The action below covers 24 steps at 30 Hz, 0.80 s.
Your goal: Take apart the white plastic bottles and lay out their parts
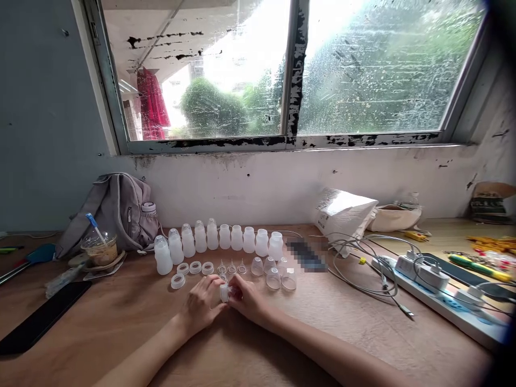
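Observation:
My left hand (203, 301) is closed around a white threaded ring (224, 293), held on its side just above the table. From the other side my right hand (249, 301) pinches at the ring's opening; what lies between its fingertips is mostly hidden, perhaps a clear teat. Beyond my hands lie several loose white bottle rings (195, 267), some clear teats (231, 267) and several translucent caps (273, 278). Behind these, frosted baby bottles stand in a curved row: the left ones carry tops (163, 255), the right ones are open-necked (249, 240).
At left are a backpack (121, 209), a drink cup with a straw (100, 247) and a black flat object (44, 317). To the right lie coiled cables (363, 269), a power strip (451, 306) with chargers, and a white bag (344, 212) by the wall.

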Available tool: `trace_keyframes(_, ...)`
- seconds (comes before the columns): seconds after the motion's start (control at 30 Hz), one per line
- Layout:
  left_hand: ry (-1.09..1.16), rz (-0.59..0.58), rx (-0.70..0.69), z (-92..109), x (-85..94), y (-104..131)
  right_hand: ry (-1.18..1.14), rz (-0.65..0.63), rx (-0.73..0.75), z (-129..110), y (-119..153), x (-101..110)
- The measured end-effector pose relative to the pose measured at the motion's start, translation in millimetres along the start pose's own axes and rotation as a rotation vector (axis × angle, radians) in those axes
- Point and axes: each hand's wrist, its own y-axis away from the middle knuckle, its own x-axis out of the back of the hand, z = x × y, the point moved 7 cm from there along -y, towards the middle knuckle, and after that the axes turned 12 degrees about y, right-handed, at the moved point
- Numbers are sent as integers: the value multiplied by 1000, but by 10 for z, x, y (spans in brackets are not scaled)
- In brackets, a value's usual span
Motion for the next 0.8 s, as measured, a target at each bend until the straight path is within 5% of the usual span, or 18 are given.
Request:
trace_keyframes(0.33, -64, -104, -39, 72, 15, -37, 175, -40, 113, -105, 50, -102)
trace_keyframes(0.53, -201, -176, 27, -69, 121, -46, 409, -30, -72, 83, 23, -57)
trace_keyframes(0.8, -333, -250, 51, -258, 295, -35, 436, 31, -200, 419, -48, 13)
